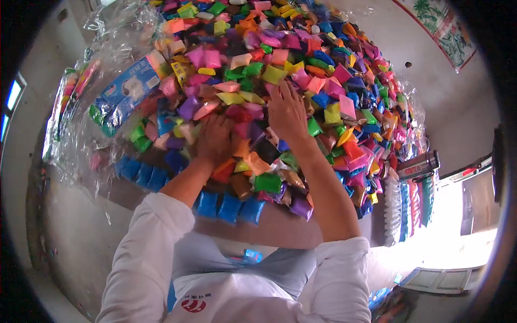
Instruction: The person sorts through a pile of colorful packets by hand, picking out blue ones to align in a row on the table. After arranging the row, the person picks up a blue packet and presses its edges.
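Observation:
A large heap of small, sealed, brightly coloured packets (269, 182) covers the table in front of me. My left hand (215, 139) rests on the near part of the heap, slightly blurred, its fingers apart over red and pink packets. Farther forward and to the right, my right hand (288, 112) reaches over the heap with fingers stretched out. Its fingertips touch packets close to an olive-yellow packet (274, 74). Neither hand visibly grips a packet. Near the table edge below my left forearm lie several blue packets (229, 209) side by side.
Crumpled clear plastic (75, 129) spreads along the left side, with a blue printed bag (129, 89) on it. A dark cylindrical container (418, 164) lies at the right edge, above hanging strips of packets (405, 211). The brown table edge (280, 230) runs close to my lap.

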`<state>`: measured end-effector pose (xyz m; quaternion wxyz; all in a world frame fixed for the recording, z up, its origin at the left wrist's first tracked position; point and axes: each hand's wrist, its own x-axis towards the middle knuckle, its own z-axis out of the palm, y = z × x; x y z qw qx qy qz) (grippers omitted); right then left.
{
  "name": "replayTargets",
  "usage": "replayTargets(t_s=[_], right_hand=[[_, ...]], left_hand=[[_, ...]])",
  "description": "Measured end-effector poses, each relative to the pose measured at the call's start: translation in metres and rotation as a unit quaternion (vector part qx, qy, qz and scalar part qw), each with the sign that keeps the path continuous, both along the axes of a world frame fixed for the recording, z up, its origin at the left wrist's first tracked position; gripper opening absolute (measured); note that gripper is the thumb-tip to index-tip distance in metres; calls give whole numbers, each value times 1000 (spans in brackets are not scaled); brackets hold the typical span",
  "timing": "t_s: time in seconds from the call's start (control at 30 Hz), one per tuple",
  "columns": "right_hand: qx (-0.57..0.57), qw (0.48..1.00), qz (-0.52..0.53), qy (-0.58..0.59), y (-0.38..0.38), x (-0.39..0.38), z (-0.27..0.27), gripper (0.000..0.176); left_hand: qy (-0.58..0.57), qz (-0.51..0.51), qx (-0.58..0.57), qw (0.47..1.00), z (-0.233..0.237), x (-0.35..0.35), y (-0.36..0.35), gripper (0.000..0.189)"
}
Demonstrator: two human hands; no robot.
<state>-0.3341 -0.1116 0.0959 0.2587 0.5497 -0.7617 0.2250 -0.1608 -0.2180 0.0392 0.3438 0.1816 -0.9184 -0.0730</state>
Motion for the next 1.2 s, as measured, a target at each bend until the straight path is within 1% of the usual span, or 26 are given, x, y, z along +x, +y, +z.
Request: replayTargets(t_s=[0.07,0.1,0.17,0.2,0.27,0.3,0.33,0.37,0.4,0.47,0.5,0.53,0.6,0.63,0.7,0.73,0.77,0.8,0.83,0.87,0.9,0.97,1.03,1.07,1.13,1.2], right_hand=[[13,994,-32,108,0,-6,3,34],[11,994,-29,109,1,-10,6,34],[147,983,-66,81,4,-21,13,27],[148,984,-63,81,8,-29,18,27],[245,968,-42,47,23,-51,28,19],[247,967,-40,47,31,-65,24,19],[152,985,27,71,39,-80,17,15],[56,990,93,92,45,-92,13,12],[58,990,95,92,50,-100,14,12],[49,992,90,77,56,-109,22,11],[20,982,107,152,59,-106,29,11],[22,982,107,152,59,-113,29,11],[60,985,-3,159,55,-129,35,12],[60,985,-1,161,55,-129,39,12],[104,975,-126,152,55,-127,51,14],[104,975,-124,153,53,-121,60,14],[109,978,-134,116,49,-115,68,16],[113,980,-144,79,44,-109,70,18],[113,980,-143,78,36,-108,64,18],[29,996,-45,65,26,-109,55,20],[-56,996,53,50,16,-106,48,22],[16,997,74,15,-10,-86,41,29],[10,995,56,80,-39,-82,14,44],[8,995,55,80,-48,-75,8,44],[70,989,-38,122,-60,-67,-1,40],[70,987,-40,141,-62,-77,-6,37]], left_hand=[[-18,0,-16,1000,-3,1,-4,21],[-17,3,-17,1000,-2,1,-4,21],[-44,0,19,999,0,0,-3,23],[-45,3,20,999,0,1,-2,23],[-43,13,34,998,0,1,1,26],[-43,15,37,998,0,2,1,26],[-26,9,25,999,1,2,1,25],[-11,4,14,1000,0,2,0,25],[-11,5,17,1000,-4,1,-1,25],[26,18,-22,999,-12,-3,-3,25],[26,17,-19,999,-9,-2,-2,25],[19,13,-8,1000,-4,-1,-1,24],[12,9,3,1000,1,0,2,22],[7,1,21,1000,2,0,1,21],[3,-4,42,999,3,1,1,20],[20,-12,34,999,3,1,0,19],[36,-20,26,999,3,1,0,18],[36,-19,27,999,3,0,1,18],[44,-12,12,999,4,0,2,18],[51,-5,-4,999,4,0,2,19],[50,-5,-6,999,2,0,1,19],[71,-14,7,997,-3,-4,-2,19],[71,-9,-1,997,1,-4,0,18],[71,-5,-5,997,2,-5,2,18],[78,-13,4,997,0,-7,2,16],[83,-21,15,996,-2,-8,-1,15]])
